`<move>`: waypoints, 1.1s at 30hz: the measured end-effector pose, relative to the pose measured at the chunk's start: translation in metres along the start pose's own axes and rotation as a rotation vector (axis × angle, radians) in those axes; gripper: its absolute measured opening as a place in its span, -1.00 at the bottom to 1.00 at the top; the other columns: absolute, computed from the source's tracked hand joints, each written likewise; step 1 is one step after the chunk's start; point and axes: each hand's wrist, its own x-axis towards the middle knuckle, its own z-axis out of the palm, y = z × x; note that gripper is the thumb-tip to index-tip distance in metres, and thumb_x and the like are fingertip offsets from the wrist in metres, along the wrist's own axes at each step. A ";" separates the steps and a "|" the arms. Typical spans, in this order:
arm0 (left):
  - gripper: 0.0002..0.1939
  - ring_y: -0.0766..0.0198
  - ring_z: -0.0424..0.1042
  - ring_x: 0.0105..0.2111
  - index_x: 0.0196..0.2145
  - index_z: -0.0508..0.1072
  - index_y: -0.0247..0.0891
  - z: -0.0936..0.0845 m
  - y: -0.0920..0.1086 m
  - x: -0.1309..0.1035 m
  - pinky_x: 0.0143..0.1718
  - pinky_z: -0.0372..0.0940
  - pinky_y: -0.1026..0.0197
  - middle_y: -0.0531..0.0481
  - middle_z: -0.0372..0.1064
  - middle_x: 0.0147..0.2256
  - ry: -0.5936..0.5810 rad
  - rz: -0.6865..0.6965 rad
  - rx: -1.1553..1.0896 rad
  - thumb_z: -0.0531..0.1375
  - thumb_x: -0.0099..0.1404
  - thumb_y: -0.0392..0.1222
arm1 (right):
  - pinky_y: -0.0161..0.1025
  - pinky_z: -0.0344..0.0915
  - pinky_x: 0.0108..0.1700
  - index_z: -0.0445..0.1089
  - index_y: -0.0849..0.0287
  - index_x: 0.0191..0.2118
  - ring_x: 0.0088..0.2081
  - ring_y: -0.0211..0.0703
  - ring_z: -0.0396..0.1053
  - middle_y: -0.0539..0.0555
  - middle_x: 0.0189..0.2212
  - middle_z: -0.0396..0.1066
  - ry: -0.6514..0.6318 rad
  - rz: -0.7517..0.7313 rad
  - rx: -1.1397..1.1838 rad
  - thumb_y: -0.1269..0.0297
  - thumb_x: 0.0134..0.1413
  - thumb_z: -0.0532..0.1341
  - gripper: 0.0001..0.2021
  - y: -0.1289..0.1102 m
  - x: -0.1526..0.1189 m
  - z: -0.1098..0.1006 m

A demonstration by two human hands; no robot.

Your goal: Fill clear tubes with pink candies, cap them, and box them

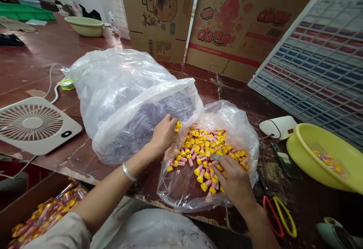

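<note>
My left hand (165, 135) is closed around a few yellow-capped pieces (177, 126), whose caps stick out past the fingertips. It is by the mouth of a big white plastic bag (121, 75) full of clear plastic tubes (147, 118). My right hand (233, 175) reaches into a smaller clear bag (227, 115), fingers apart and touching the heap of small pink-and-white pieces with yellow caps (198, 143). A greyish cover shows on one of its fingertips. What lies under the right palm is hidden.
Right of the bags are a yellow basin (317, 166) with a packet inside, a phone (285, 160), a white device (279, 127) and red-and-yellow scissors (279, 215). At left are a white fan (36, 124) and, lower, a box of packed pieces (51, 213). Cardboard boxes (227, 26) stand behind.
</note>
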 end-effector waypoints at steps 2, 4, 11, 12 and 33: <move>-0.76 0.07 0.40 -0.13 -0.11 0.50 -0.27 0.009 -0.003 0.018 -0.23 0.28 0.16 -0.18 0.35 -0.11 -0.015 0.038 0.119 0.11 0.31 -0.36 | -0.09 0.43 -0.22 0.34 0.11 -0.27 -0.26 -0.02 0.44 0.04 -0.33 0.45 -0.161 -0.087 0.000 0.44 0.17 0.28 -0.88 -0.003 -0.007 0.004; -0.74 0.03 0.39 -0.11 -0.10 0.49 -0.28 0.017 -0.003 0.027 -0.20 0.28 0.12 -0.22 0.35 -0.09 -0.026 0.052 0.134 0.07 0.34 -0.38 | -0.11 0.43 -0.17 0.36 0.11 -0.25 -0.21 -0.03 0.44 0.03 -0.28 0.48 -0.271 -0.145 0.022 0.51 0.07 0.34 -0.80 -0.014 -0.012 0.012; -0.69 0.01 0.34 -0.01 -0.01 0.47 -0.26 0.006 -0.006 0.010 -0.06 0.26 0.09 -0.22 0.39 -0.03 0.013 0.091 0.130 0.07 0.34 -0.36 | -0.11 0.43 -0.13 0.37 0.14 -0.12 -0.12 -0.02 0.45 0.14 -0.10 0.46 -0.167 -0.110 -0.028 0.52 0.17 0.24 -0.80 -0.030 -0.006 0.037; -0.70 0.02 0.34 -0.02 -0.01 0.47 -0.26 -0.001 -0.009 0.001 -0.04 0.26 0.10 -0.20 0.42 -0.04 0.029 0.092 0.063 0.10 0.33 -0.34 | -0.12 0.43 -0.13 0.37 0.14 -0.12 -0.13 -0.02 0.45 0.14 -0.11 0.47 -0.170 -0.130 -0.037 0.55 0.17 0.21 -0.79 -0.030 -0.003 0.039; -0.68 0.39 0.05 -0.47 -0.41 0.44 -0.34 -0.017 0.007 -0.131 -0.46 -0.03 0.33 0.12 0.15 -0.49 -0.501 -0.209 -1.338 0.36 0.16 0.00 | -0.16 0.53 -0.08 0.51 0.12 -0.08 -0.18 -0.09 0.57 0.08 -0.21 0.59 0.172 0.250 0.900 0.27 0.25 0.25 -0.84 -0.073 0.018 0.016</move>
